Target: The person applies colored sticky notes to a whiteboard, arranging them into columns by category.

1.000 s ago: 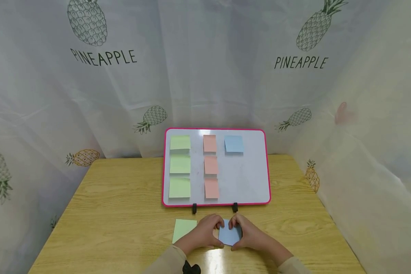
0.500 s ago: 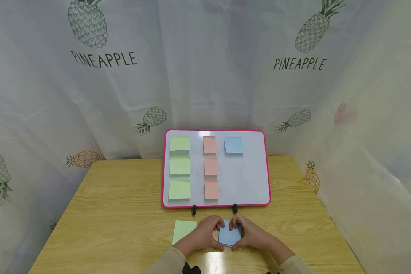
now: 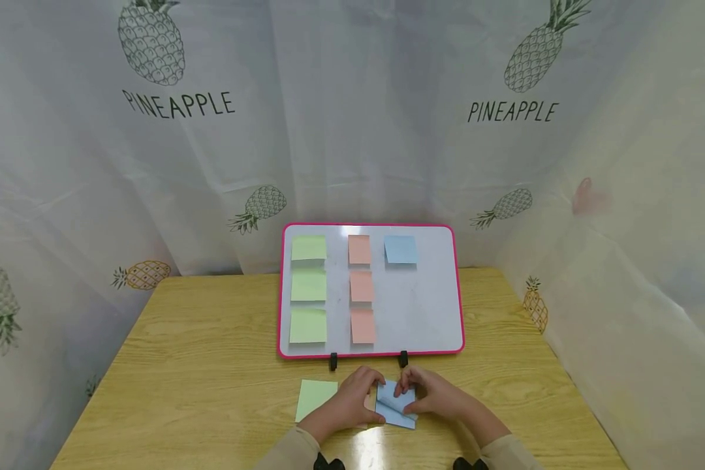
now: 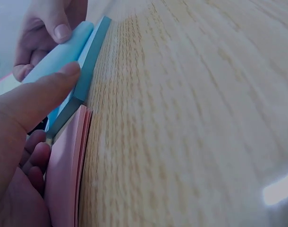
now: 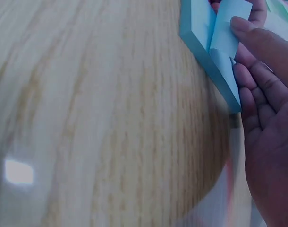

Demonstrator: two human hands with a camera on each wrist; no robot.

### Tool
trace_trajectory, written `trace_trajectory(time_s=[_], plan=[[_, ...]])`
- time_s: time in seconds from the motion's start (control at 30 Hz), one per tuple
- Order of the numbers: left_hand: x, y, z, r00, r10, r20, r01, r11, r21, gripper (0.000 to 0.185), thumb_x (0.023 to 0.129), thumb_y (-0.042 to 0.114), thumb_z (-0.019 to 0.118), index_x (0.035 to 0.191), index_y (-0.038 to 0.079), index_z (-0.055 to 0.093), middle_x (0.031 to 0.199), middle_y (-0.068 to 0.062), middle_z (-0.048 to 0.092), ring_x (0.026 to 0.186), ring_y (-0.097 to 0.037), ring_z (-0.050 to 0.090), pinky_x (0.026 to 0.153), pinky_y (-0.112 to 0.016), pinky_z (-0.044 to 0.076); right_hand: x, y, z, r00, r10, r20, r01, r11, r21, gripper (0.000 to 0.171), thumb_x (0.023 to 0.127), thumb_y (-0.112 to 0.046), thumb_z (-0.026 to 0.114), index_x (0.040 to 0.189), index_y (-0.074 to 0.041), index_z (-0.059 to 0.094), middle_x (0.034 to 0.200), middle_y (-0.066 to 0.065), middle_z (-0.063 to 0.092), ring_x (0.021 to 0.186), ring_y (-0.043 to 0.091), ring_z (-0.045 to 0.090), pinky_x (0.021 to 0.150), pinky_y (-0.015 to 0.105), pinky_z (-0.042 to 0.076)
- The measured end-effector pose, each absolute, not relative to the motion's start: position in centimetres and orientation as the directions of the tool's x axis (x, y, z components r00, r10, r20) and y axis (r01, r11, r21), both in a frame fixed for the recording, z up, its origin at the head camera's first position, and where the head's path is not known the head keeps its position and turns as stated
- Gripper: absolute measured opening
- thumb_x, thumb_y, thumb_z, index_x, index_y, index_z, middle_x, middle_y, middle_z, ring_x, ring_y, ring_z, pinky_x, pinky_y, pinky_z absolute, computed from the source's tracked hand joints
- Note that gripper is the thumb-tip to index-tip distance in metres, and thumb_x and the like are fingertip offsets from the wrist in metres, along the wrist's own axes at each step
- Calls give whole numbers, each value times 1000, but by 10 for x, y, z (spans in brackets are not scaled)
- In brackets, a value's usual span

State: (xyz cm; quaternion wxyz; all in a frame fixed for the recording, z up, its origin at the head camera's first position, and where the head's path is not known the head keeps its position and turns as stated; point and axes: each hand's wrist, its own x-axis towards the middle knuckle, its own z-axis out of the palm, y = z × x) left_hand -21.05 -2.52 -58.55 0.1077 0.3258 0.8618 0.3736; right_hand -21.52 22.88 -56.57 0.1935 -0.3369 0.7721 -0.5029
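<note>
A blue sticky note pad point(image 3: 396, 419) lies on the table in front of the whiteboard. My left hand point(image 3: 348, 399) holds it at its left side, thumb at the near corner and fingers at the far one. My right hand point(image 3: 437, 393) pinches the pad's top sheet point(image 5: 229, 28), which is lifted from the near edge and curled back. A pink sticky note pad point(image 4: 63, 179) lies beside the blue one, mostly hidden under the left hand in the head view. Left of that hand is a green sticky note pad point(image 3: 314, 399), partly covered by the wrist.
A pink-rimmed whiteboard point(image 3: 435, 294) stands behind the hands on black feet point(image 3: 403, 358). It bears a column of green notes point(image 3: 308, 285), a column of pink notes point(image 3: 361, 287) and one blue note point(image 3: 401, 249). A pineapple-print curtain point(image 3: 352, 130) surrounds the wooden table point(image 3: 211, 352).
The blue pad's top sheet has come up and curled away from its near edge, pinched by the right hand, which has shifted slightly. My left hand has stayed nearly in place.
</note>
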Motion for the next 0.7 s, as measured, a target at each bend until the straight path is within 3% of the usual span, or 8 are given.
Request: trace_trajectory(time_s=[0.23, 0.37, 0.53, 0.7], plan=[[-209, -25, -584, -782, 620, 53, 457, 515, 725, 63, 75, 34, 85, 122, 21, 45, 119, 6, 42, 86, -4, 44, 79, -26, 39, -219, 230, -566, -656, -751, 80, -309, 171, -936, 24, 90, -1, 67, 105, 5, 49, 104, 21, 58, 99, 30, 57, 91, 39, 46], [-208, -24, -584, -788, 614, 43, 442, 516, 733, 64, 74, 33, 86, 120, 20, 44, 116, 6, 42, 85, -5, 43, 76, -26, 39, -219, 231, -567, -656, -751, 74, -312, 181, -933, 18, 91, 4, 61, 108, 2, 55, 106, 20, 57, 98, 24, 55, 90, 36, 46], [-209, -24, -583, -792, 610, 23, 424, 522, 740, 64, 73, 32, 87, 118, 20, 43, 111, 9, 43, 84, -5, 43, 75, -24, 39, -219, 232, -567, -671, -741, 22, -277, 224, -934, 23, 91, 5, 57, 112, -3, 63, 111, 14, 62, 100, 12, 54, 86, 29, 46], [-210, -24, -583, -791, 611, 22, 424, 522, 740, 64, 73, 31, 87, 119, 20, 43, 112, 10, 44, 85, -5, 44, 76, -24, 39, -221, 233, -570, -681, -732, -10, -231, 228, -946, 28, 89, 4, 59, 115, -4, 66, 117, 16, 62, 102, 13, 53, 85, 27, 45]])
